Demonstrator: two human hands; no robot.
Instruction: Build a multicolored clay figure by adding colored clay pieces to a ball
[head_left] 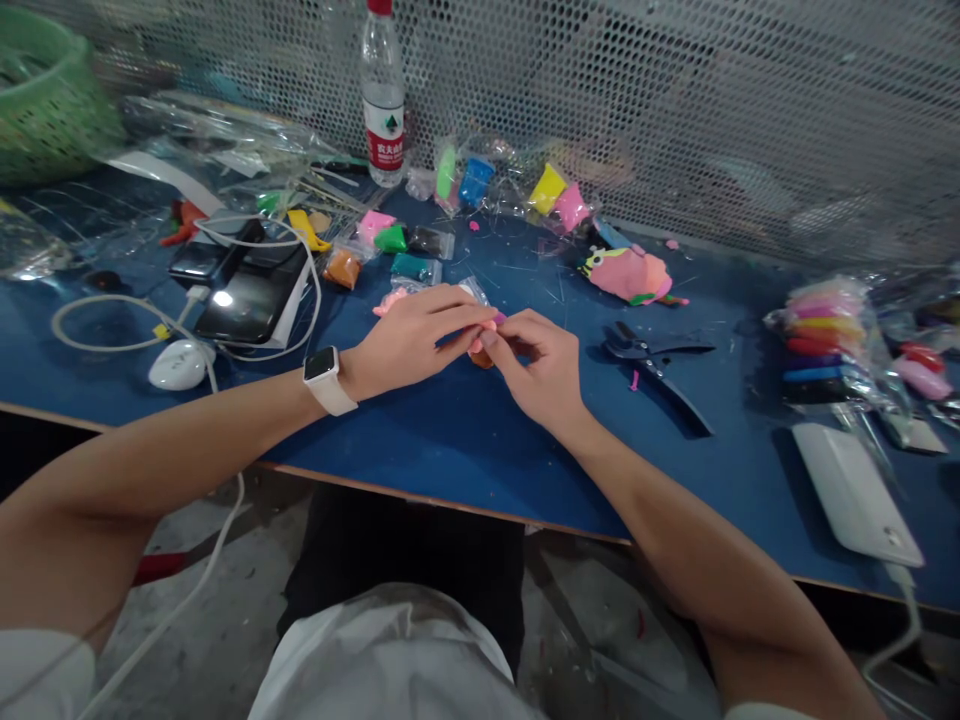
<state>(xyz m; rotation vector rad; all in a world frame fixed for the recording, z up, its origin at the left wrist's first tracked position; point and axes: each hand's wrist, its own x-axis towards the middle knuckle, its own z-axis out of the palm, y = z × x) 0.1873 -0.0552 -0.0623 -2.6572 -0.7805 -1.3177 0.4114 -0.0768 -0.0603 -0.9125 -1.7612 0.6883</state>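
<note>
My left hand (416,335), with a white watch on its wrist, meets my right hand (541,368) over the blue table. Both hands pinch a small piece of modeling clay (475,346) between their fingertips. Pink, purple and orange show on it, but the fingers cover most of its shape. Beside my left hand lies a lump of pale pink clay (390,301). Small packets of clay, among them a teal one (415,268) and an orange one (343,268), sit just beyond. A pink clay fish-like figure (634,274) rests farther back on the right.
Dark-handled pliers (660,378) lie right of my hands. A water bottle (384,110) stands against the perforated metal panel (675,100). Phones with white cables (251,295) occupy the left, near a green basket (67,110). A white power bank (857,495) and bagged clay (823,345) are at right.
</note>
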